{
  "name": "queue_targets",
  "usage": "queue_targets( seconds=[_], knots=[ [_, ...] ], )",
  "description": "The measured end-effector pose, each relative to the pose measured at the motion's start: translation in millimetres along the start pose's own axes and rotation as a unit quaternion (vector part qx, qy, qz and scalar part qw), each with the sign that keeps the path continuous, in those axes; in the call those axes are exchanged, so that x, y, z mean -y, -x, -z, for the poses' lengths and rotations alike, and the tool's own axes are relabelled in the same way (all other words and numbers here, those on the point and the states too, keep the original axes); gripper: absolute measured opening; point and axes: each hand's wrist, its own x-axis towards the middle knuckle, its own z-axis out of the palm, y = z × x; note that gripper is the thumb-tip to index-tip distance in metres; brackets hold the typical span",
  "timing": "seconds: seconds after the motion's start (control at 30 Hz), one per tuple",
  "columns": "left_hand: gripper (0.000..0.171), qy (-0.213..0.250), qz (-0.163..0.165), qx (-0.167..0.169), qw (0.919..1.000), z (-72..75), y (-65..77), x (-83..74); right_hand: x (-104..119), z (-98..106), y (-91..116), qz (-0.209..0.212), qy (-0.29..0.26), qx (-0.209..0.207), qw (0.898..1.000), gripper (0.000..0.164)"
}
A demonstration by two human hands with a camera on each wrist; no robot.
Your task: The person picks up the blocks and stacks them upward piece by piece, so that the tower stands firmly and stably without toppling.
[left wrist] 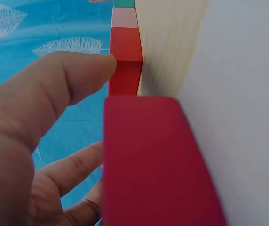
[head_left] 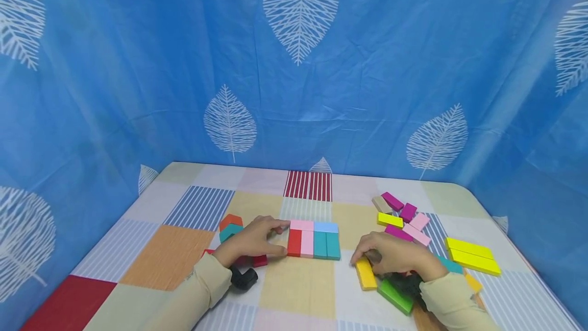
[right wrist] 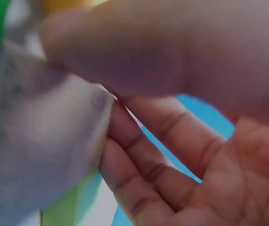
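Currently, left hand [head_left: 251,239] is spread, fingers relaxed and gripping nothing; thumb touches the red block [head_left: 294,243] at the left edge of a flat rectangular array. Index fingertip is at the horizontal pink block [head_left: 301,225] behind it. Array lies mid-surface [head_left: 296,287], its right side formed by two teal blocks [head_left: 326,245] below a light-blue block [head_left: 326,227]. Crimson block [head_left: 260,260] lies near the left thumb. Right hand [head_left: 397,254] is curled, pinching an amber-yellow block [head_left: 366,275] between thumb and fingers, well apart from the array; green block [head_left: 396,296] lies just beside it.
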Motion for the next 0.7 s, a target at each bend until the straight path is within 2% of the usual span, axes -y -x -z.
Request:
queue_targets(
  seconds=[0.17,0.33,0.4,0.47,0.6,0.7],
  knots=[
    [0.076,0.001,0.005,0.003,1.0000,-0.1,-0.8,0.3,-1,-12,-3,-0.001,0.027,-0.039,0.999,0.028],
    [0.075,0.002,-0.004,0.007,1.0000,-0.1,-1.2,0.3,12,-26,-7,-0.032,0.054,-0.081,0.995,0.024],
    [0.074,0.002,-0.006,0.007,1.0000,0.1,-1.2,0.8,22,-30,-9,-0.052,0.055,-0.085,0.994,0.023],
    [0.074,0.002,-0.003,0.007,1.0000,0.2,-1.2,1.6,25,-35,-11,-0.042,0.067,-0.085,0.993,0.021],
    [0.075,-0.003,-0.003,0.006,1.0000,0.3,-1.2,1.1,33,-42,-15,-0.035,0.025,-0.074,0.996,0.019],
    [0.076,-0.004,-0.002,0.005,1.0000,0.3,-1.4,0.1,41,-47,-18,-0.049,-0.045,-0.076,0.995,0.020]
  ],
)
